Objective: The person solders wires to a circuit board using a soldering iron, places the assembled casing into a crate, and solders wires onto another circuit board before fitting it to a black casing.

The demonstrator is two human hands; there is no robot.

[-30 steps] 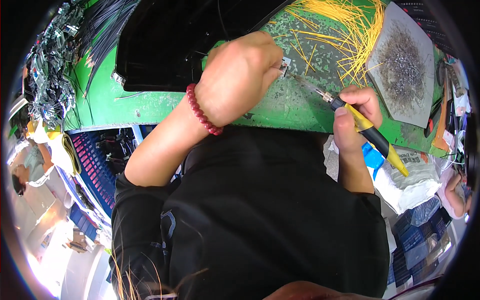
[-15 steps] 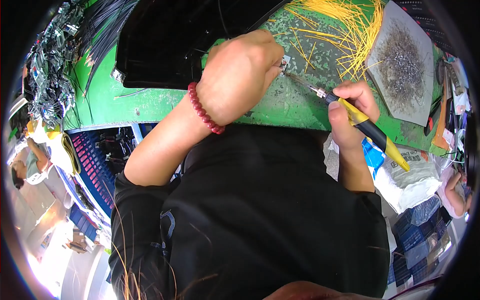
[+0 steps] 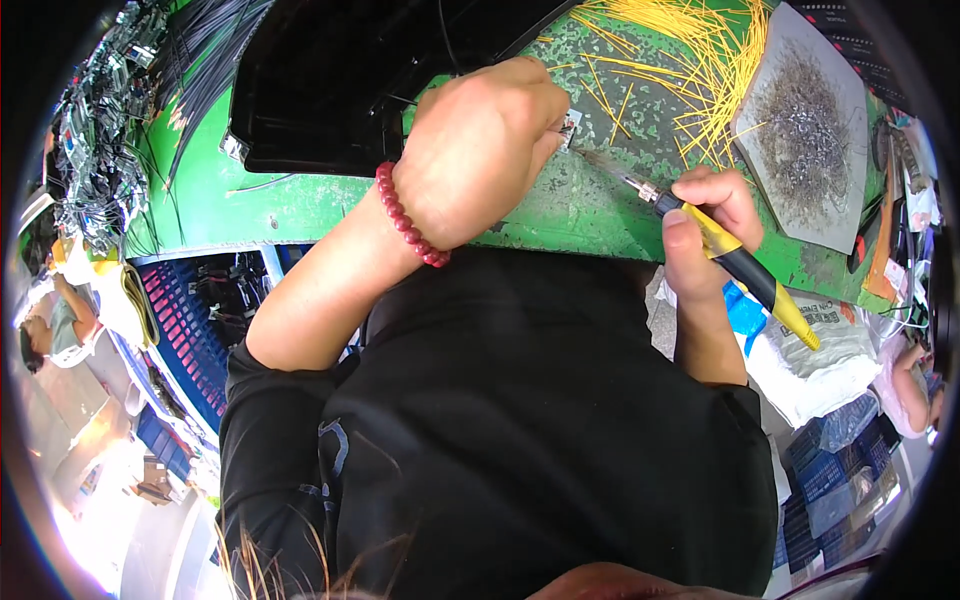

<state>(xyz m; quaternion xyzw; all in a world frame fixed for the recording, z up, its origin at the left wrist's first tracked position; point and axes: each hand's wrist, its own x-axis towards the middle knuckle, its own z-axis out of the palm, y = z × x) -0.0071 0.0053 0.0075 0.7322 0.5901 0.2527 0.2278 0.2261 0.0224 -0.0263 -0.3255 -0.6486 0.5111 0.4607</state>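
My left hand (image 3: 480, 140), with a red bead bracelet (image 3: 398, 212) on its wrist, is closed in a pinch over the green worktable (image 3: 330, 215). A tiny pale-and-dark part (image 3: 571, 124) shows at its fingertips; most of it is hidden. My right hand (image 3: 710, 220) grips a yellow-and-black soldering iron (image 3: 745, 262) like a pen. The iron's metal shaft points up and left toward that small part, its thin tip blurred and slightly apart from it.
Yellow wires (image 3: 700, 60) lie at the far right, beside a grey board (image 3: 845, 150) covered in dark specks. A black tray (image 3: 320, 90) stands at the far left. Black wires (image 3: 205, 60) and a heap of small circuit parts (image 3: 105, 150) are left of it.
My right hand and the soldering iron have shifted slightly right and down, drawing the tip away from the small part. My left hand has hardly moved.
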